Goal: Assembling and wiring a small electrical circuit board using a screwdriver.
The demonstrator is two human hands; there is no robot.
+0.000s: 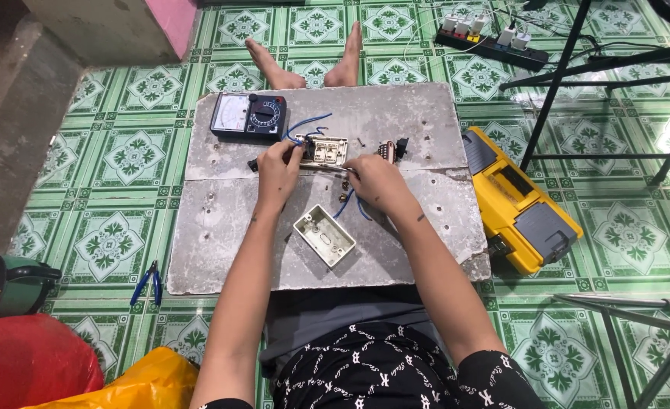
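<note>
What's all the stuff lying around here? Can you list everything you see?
Grey slab: one, on the tiled floor, serving as a worktop.
Analog multimeter: one, black, slab's far left.
Switch plate: one, cream, with blue wires, between the hands.
Back box: one, cream, open side up, slab centre.
Toolbox: one, yellow and grey, right of slab.
Pliers: one pair, blue handles, floor left of slab.
Power strip: one, black, top right.
Feet: two, bare, beyond the slab.
Left hand: on the switch plate.
Right hand: grip on a thin tool.
</note>
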